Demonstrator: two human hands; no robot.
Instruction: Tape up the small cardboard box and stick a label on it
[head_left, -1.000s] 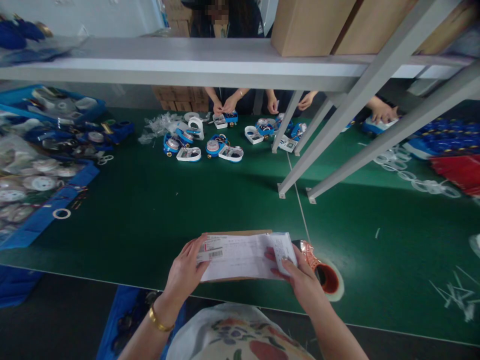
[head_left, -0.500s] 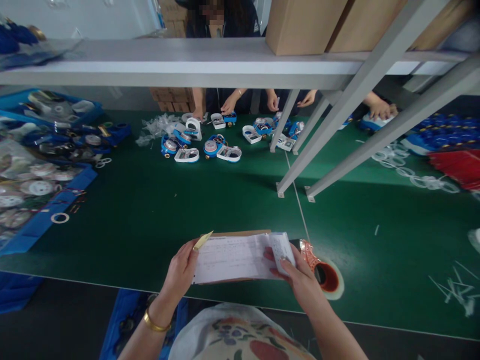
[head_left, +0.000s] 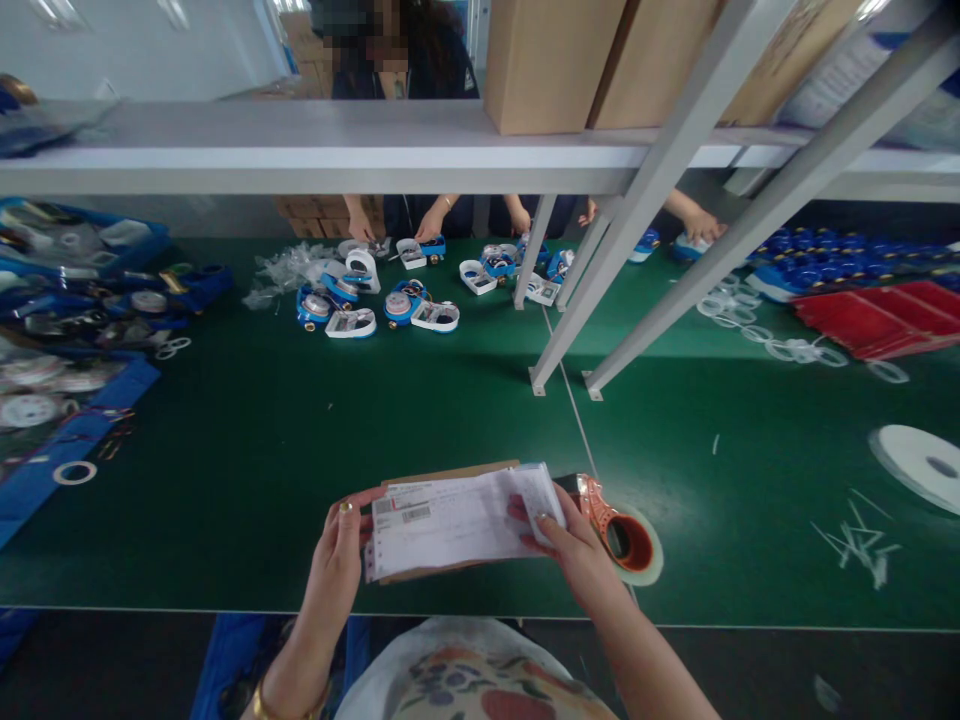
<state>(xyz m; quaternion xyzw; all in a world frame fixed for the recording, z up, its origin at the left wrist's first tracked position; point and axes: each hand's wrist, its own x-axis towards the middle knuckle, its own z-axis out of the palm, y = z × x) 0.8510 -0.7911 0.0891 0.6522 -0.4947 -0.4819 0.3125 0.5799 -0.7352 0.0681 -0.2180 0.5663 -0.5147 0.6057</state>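
A white printed sheet [head_left: 450,530] with barcodes at its left end lies over a piece of brown cardboard [head_left: 457,470], near the table's front edge. My left hand [head_left: 337,550] is at the sheet's left end, fingers curled at its edge and the thumb raised beside it. At the other end, my right hand [head_left: 574,550] is closed on a folded part of the sheet [head_left: 538,495], thumb on top and fingers partly behind the paper. Just right of that hand rests an orange tape dispenser [head_left: 626,540] with a roll of pale tape.
Metal shelf posts [head_left: 555,370] stand on the green table [head_left: 262,430]. Blue-and-white devices [head_left: 416,308] lie opened farther back, near co-workers' hands [head_left: 435,220]. Blue bins [head_left: 82,400] of parts are at left. A white reel [head_left: 922,465] and white strips [head_left: 859,545] lie at right.
The yellowish slip at my left hand is gone from sight, and barcodes now show on the sheet's left end. The right hand keeps its hold. The view has shifted to the right.
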